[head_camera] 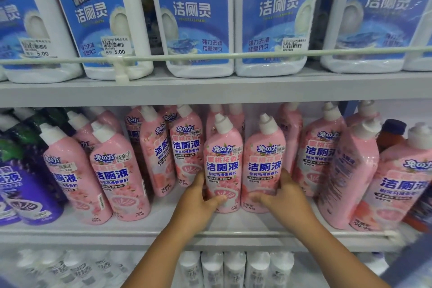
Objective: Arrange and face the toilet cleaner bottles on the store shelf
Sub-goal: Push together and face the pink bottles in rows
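Left hand (198, 203): wraps the lower left side of a pink bottle (223, 166) — thumb across its front
Right hand (284, 196): wraps the lower right side of its neighbour bottle (264, 168), thumb on the front
Held pair: upright, touching, labels forward, on the middle shelf (93, 229)
Left of the grip: pink bottles leaning, purple bottles (21, 184) beyond
Above the grip: blue-labelled jugs (198, 18) — behind a rail

Across the middle of the frame, the pink bottles (223, 166) look like glossy plastic under shiny printed film, with smooth white plastic caps (222, 123). The shelf (210, 91) is matt grey painted metal. Upper bottles (198, 18) wear glossy blue labels and paper price stickers (115, 45).
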### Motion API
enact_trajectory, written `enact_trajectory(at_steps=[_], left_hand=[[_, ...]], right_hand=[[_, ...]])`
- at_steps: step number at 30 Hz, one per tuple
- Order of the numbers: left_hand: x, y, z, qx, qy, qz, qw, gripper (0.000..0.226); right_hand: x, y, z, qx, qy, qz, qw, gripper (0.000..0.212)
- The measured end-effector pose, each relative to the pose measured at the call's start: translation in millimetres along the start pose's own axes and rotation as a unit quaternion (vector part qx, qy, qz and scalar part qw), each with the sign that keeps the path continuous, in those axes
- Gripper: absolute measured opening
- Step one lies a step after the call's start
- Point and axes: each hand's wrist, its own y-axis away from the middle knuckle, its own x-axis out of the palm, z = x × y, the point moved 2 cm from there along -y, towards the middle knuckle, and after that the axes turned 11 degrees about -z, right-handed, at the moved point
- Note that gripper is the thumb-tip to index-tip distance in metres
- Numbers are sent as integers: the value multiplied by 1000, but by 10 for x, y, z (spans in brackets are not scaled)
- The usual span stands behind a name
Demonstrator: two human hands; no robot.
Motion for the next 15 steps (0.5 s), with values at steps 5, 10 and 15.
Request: enact_trajectory(at_steps=[5,10,15], left_hand=[[-415,17,123,-5,-18,-57,998,64],[-750,102,215,-17,-19,-92,995,59],[-854,101,252,-26,-20,-95,995,61]], right_hand=[[374,156,240,-13,-19,31,999,64],[678,275,450,-33,-28,70,997,66],[788,320,558,-38,-41,94,994,68]])
